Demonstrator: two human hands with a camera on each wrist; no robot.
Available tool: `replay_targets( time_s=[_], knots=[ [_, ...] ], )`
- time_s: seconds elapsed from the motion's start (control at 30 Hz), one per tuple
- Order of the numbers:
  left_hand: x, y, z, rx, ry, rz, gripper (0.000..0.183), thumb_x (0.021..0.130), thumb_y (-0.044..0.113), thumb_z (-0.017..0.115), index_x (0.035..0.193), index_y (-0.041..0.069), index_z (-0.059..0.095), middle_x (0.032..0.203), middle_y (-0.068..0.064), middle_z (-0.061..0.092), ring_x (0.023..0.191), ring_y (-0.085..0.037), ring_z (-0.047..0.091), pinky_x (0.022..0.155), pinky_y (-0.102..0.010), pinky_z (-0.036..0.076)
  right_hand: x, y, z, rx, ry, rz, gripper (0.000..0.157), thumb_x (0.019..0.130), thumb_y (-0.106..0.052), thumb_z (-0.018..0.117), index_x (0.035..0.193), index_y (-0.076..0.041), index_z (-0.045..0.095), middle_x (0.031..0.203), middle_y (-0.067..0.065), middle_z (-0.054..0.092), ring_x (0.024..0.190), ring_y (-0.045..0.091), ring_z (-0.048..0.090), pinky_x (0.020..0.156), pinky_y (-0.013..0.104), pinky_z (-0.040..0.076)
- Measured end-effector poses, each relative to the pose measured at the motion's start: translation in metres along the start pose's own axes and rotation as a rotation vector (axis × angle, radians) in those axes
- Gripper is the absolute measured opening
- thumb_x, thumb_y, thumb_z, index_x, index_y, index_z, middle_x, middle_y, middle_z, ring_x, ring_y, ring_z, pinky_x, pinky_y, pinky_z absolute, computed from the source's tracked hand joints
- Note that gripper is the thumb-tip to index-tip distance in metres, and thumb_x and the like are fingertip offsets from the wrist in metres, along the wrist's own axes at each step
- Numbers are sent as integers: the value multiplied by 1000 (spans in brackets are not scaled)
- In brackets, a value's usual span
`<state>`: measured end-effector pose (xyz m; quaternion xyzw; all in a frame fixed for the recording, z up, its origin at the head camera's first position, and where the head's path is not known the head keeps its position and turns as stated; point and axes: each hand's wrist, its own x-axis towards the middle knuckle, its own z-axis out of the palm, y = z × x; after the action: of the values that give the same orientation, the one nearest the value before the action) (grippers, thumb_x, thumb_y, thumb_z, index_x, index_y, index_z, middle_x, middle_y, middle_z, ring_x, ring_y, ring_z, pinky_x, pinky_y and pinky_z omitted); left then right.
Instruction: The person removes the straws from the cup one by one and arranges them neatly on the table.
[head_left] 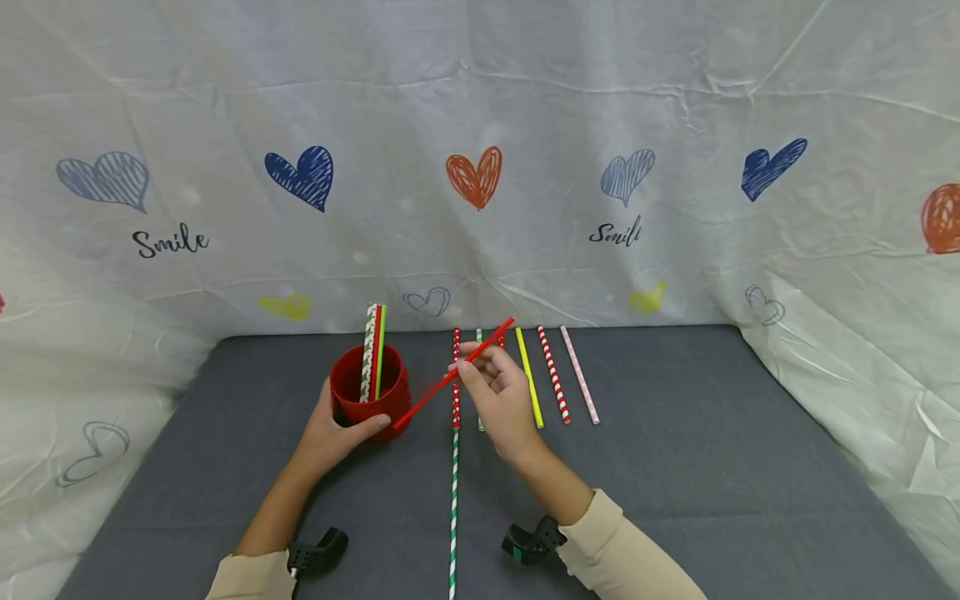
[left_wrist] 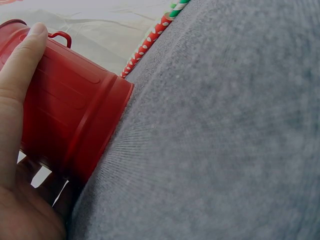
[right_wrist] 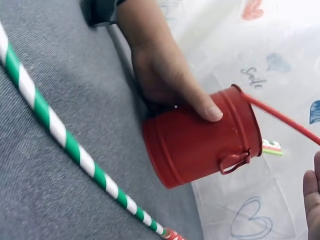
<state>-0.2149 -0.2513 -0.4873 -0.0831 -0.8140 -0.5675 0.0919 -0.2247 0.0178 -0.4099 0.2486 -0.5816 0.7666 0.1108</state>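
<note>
My left hand (head_left: 333, 433) grips a red bucket (left_wrist: 70, 105) around its side, thumb along the near wall. Several paper straws (head_left: 372, 350) stand upright inside, among them green-striped, red and lime green ones. Between thumb and fingers, my right hand (head_left: 502, 400) pinches a plain red straw (head_left: 431, 392) above the table, to the right of the bucket. This straw slants, and its lower end overlaps the bucket's right side near my left thumb. In the right wrist view that end of the straw appears right at the rim, and only part of my right hand (right_wrist: 312, 195) shows.
On the grey table (head_left: 712, 450) lie a red dotted straw (head_left: 456, 408), a green-striped straw (head_left: 453, 508) end to end with it, and a yellow straw (head_left: 528, 379), red-striped straw (head_left: 553, 375) and pink straw (head_left: 580, 375) on the right. A white printed cloth (head_left: 540, 100) hangs behind.
</note>
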Motion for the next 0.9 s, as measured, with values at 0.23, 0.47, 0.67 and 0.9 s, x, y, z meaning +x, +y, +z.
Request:
replay_targets(
  time_s=[0.23,0.47,0.67,0.9],
  knots=[
    [0,0,0,-21,-1,9,93,84,13,82,156,14,22,145,-3,42,125,-19,43,93,-28,45,-6,4,-8,-69,-39,84,37,96,4,61,131,8,52,91,26,63,78,19,65,78,28,54],
    [0,0,0,-13,4,6,93,84,13,82,156,14,23,146,-2,42,125,-18,42,93,-28,45,-16,10,-18,-211,-126,71,41,96,0,65,135,3,53,84,22,64,59,12,46,55,22,39],
    [0,-2,0,4,3,-13,93,85,16,82,156,14,23,146,-3,42,125,-18,42,93,-30,46,-25,18,-30,-315,-194,82,26,95,-1,65,120,3,63,80,11,64,61,12,51,56,24,43],
    [0,-2,0,6,5,-10,94,84,16,83,156,14,22,146,-3,41,126,-18,41,94,-30,45,-37,22,-45,-485,-340,113,6,94,-3,68,99,-1,70,77,-1,62,61,10,52,54,25,46]
  ],
)
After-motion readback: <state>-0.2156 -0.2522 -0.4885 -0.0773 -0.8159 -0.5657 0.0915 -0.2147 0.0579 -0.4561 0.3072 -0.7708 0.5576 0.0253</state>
